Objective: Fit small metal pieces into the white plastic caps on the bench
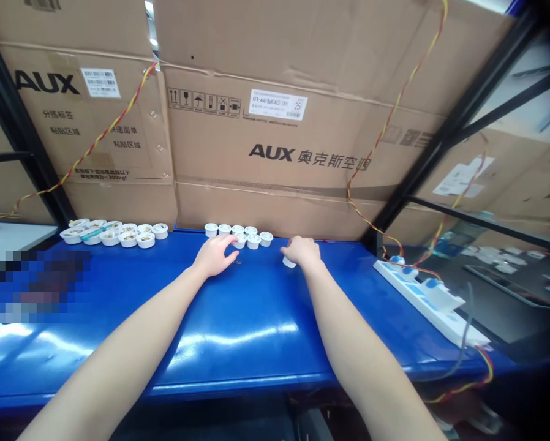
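Note:
My left hand (214, 255) is over the blue table (238, 306), its fingers apart and pointing right, beside the front of a group of small white lidded cups (253, 241). Tiny brownish pieces (237, 263) lie on the table just right of its fingertips. To the right of the group, my right hand (301, 251) is closed round a small white cup (289, 262), whose lower part shows under the fingers. Several open white cups (128, 237) with small parts inside stand in rows at the back left.
A white power strip (433, 303) with plugs lies along the right side. Cardboard boxes (275, 177) form the wall behind the table. Twisted red and yellow wires (380, 131) hang at the right. A black frame post (408, 159) stands behind the strip.

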`<state>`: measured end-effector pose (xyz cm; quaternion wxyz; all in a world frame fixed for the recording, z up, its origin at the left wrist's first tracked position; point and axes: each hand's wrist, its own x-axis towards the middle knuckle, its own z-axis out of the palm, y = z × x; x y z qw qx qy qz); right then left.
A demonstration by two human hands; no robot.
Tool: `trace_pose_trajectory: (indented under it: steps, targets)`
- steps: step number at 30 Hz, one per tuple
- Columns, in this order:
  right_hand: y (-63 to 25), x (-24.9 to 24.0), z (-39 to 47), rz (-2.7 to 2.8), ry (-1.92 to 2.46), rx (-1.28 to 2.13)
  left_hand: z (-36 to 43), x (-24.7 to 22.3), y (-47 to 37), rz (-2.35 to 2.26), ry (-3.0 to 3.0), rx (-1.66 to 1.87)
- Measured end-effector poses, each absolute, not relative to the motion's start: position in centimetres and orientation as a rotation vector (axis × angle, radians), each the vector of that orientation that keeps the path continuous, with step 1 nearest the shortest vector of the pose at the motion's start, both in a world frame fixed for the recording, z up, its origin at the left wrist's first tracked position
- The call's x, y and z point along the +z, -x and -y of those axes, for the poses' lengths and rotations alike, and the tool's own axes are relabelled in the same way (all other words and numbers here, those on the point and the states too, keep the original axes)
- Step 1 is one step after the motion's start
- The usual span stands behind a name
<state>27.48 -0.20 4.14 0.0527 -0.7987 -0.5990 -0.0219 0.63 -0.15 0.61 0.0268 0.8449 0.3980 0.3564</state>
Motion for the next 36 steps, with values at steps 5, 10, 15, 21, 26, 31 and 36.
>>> trace_pose_trajectory:
  steps: [5,10,15,21,26,31,36]
  targets:
    - [-28.6,3.4,-0.2,1.756,2.430,-0.063,0.1,0.5,-0.6,-1.217,-2.615,1.095]
    - [-29.6,3.0,-0.1,1.627,2.441,-0.104,0.0,0.5,-0.6,-1.220,-2.617,1.095]
    - [-27.5,3.2,0.3,1.760,2.198,-0.322,-0.3,0.2,-0.6,-1.305,-2.634,1.052]
    - [-21.7,2.1,0.5,2.328,1.526,-0.316,-0.7,-0.5,-0.7,-1.584,-2.639,0.766]
    - [-20.2,0.7,-0.1,2.424,1.467,-0.208,-0.9,-0.7,-0.8,-1.619,-2.594,0.681]
    - [-20.2,0.6,-0.1,2.428,1.354,-0.127,-1.0,-0.6,-0.7,-1.560,-2.467,0.802]
    - [-20.1,1.1,0.6,2.397,1.225,-0.122,-1.0,-0.7,-0.7,-1.570,-2.465,0.803]
